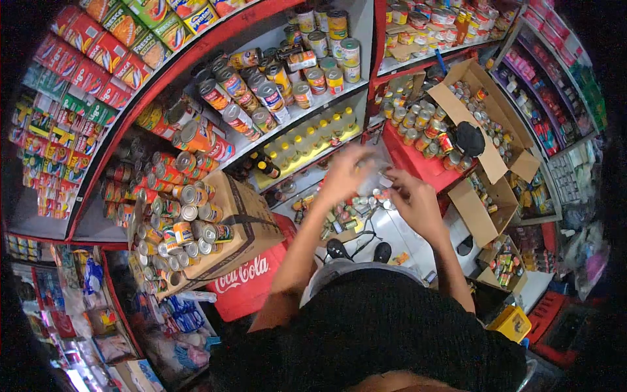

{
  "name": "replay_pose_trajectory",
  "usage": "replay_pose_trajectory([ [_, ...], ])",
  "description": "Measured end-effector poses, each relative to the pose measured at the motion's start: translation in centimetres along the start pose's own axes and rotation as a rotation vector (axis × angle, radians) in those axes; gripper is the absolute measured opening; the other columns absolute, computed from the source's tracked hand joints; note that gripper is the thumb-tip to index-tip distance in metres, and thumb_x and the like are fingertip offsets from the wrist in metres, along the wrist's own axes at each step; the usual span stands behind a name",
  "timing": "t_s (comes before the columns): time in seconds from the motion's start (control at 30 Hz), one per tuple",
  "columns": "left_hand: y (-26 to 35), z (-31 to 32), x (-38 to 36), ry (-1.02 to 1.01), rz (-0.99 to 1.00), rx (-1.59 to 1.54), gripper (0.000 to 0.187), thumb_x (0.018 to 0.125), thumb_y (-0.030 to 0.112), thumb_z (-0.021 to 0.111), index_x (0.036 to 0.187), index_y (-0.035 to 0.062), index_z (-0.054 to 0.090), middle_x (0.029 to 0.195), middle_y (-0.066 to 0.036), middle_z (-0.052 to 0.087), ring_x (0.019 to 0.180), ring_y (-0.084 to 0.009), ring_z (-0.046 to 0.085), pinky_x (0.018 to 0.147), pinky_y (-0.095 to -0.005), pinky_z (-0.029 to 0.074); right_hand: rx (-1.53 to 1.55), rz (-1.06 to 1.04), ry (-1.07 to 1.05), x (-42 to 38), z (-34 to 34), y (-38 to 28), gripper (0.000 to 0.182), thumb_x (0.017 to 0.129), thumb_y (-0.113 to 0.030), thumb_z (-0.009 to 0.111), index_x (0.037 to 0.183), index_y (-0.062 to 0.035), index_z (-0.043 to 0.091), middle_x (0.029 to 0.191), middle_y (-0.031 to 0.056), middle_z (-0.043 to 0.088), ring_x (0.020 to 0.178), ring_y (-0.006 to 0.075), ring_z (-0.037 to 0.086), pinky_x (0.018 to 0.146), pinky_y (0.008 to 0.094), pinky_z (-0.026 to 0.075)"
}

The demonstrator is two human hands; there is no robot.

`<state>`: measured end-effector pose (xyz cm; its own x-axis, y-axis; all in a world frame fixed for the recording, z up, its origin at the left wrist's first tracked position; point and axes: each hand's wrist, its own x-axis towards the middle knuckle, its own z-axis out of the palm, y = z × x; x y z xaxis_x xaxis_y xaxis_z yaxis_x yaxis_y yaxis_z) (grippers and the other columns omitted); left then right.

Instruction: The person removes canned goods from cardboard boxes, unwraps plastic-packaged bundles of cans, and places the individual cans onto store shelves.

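My left hand (349, 173) is raised in front of me, its fingers smeared by motion. Close beside it, my right hand (415, 204) has its fingers curled into a pinch. A small pale grey, blurred thing (385, 181) shows at the right fingertips, too indistinct to name. Below both hands, several loose cans and packets (349, 212) lie on the light floor tiles (418, 251) near my feet.
To the left, a cardboard box (245, 212) heaped with cans stands on a red Coca-Cola cooler (271, 287). Shelves hold more cans (271, 95) and yellow-capped bottles (307, 144). At right are a red surface (418, 157) bearing cans and open cardboard boxes (480, 202).
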<state>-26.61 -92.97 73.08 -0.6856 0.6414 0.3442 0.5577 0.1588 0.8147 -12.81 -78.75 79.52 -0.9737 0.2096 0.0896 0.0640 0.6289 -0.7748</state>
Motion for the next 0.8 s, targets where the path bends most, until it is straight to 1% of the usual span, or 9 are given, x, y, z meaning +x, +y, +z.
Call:
replay_pose_trajectory([
  [0.07,-2.8,-3.0,3.8,0.232,0.020,0.311,0.033,0.080,0.014,0.061,0.111,0.0016,0.057,0.101,-0.019,0.061,0.091,-0.0286,0.060,0.079,-0.0389,0.047,-0.029,-0.100,-0.024,0.0,-0.1,-0.1,0.025,0.077,-0.010,0.061,0.102,-0.0085,0.059,0.087,0.0178,0.063,0.075,0.0349,0.062,0.067,0.0433,0.048],
  [0.13,-6.9,-5.5,8.7,0.280,-0.118,0.414,0.041,0.075,0.009,0.058,0.116,0.0024,0.053,0.105,-0.024,0.058,0.099,-0.0407,0.055,0.086,-0.0465,0.042,-0.030,-0.105,-0.044,-0.4,-0.1,-0.2,0.024,0.078,-0.010,0.061,0.101,-0.0080,0.060,0.087,0.0179,0.063,0.075,0.0349,0.062,0.067,0.0430,0.048],
  [0.2,-9.6,-7.1,13.1,0.211,-0.188,0.722,0.043,0.075,0.008,0.056,0.118,0.0046,0.052,0.107,-0.027,0.056,0.100,-0.0429,0.054,0.089,-0.0470,0.041,-0.039,-0.104,-0.054,-1.0,0.0,0.1,0.022,0.078,-0.010,0.061,0.100,-0.0075,0.060,0.087,0.0180,0.063,0.075,0.0349,0.062,0.067,0.0426,0.048],
  [0.33,-16.0,-7.6,19.1,0.109,-0.113,0.935,0.043,0.078,0.014,0.056,0.119,0.0060,0.051,0.112,-0.028,0.054,0.104,-0.0439,0.052,0.092,-0.0469,0.041,-0.087,-0.012,-0.046,-2.9,0.2,0.8,0.023,0.077,-0.008,0.062,0.100,-0.0051,0.060,0.087,0.0175,0.063,0.074,0.0333,0.062,0.067,0.0401,0.049],
  [0.43,-17.0,-8.2,20.9,0.009,-0.232,1.012,0.043,0.078,0.032,0.061,0.112,0.0065,0.056,0.107,-0.025,0.058,0.098,-0.0404,0.056,0.083,-0.0484,0.046,-0.014,0.150,-0.071,-4.1,0.8,1.8,0.023,0.077,-0.005,0.062,0.100,-0.0038,0.061,0.086,0.0164,0.063,0.075,0.0292,0.063,0.067,0.0378,0.049],
  [0.53,-15.3,-9.9,22.4,-0.195,-0.358,0.954,0.032,0.082,0.025,0.055,0.108,0.0072,0.059,0.109,-0.019,0.060,0.104,-0.0342,0.057,0.089,-0.0451,0.044,0.024,0.244,-0.052,-4.4,1.3,1.7,0.022,0.077,-0.005,0.061,0.099,-0.0035,0.062,0.087,0.0164,0.063,0.074,0.0285,0.063,0.067,0.0369,0.049],
  [0.67,-14.3,-11.9,23.8,-0.055,-0.197,1.078,0.018,0.079,0.018,0.057,0.089,0.0066,0.067,0.096,-0.015,0.066,0.092,-0.0312,0.063,0.079,-0.0429,0.050,0.038,0.292,-0.021,-3.6,2.5,1.3,0.022,0.078,-0.006,0.061,0.099,-0.0029,0.062,0.086,0.0162,0.064,0.075,0.0280,0.063,0.068,0.0365,0.049],
  [0.73,-15.0,-12.6,24.0,-0.161,-0.240,1.071,0.021,0.078,0.013,0.056,0.097,0.0075,0.064,0.107,-0.015,0.062,0.099,-0.0319,0.060,0.083,-0.0455,0.048,0.064,0.312,-0.015,-3.0,3.7,0.9,0.023,0.078,-0.007,0.061,0.100,-0.0026,0.062,0.087,0.0168,0.064,0.076,0.0298,0.063,0.069,0.0377,0.049],
  [0.8,-17.0,-12.9,23.6,0.069,0.054,1.230,0.032,0.077,0.012,0.056,0.109,0.0076,0.058,0.121,-0.015,0.053,0.109,-0.0337,0.054,0.088,-0.0505,0.044,0.025,0.183,-0.020,-2.3,4.9,1.3,0.023,0.077,-0.008,0.061,0.100,-0.0027,0.062,0.088,0.0177,0.064,0.078,0.0322,0.062,0.070,0.0388,0.049],
])
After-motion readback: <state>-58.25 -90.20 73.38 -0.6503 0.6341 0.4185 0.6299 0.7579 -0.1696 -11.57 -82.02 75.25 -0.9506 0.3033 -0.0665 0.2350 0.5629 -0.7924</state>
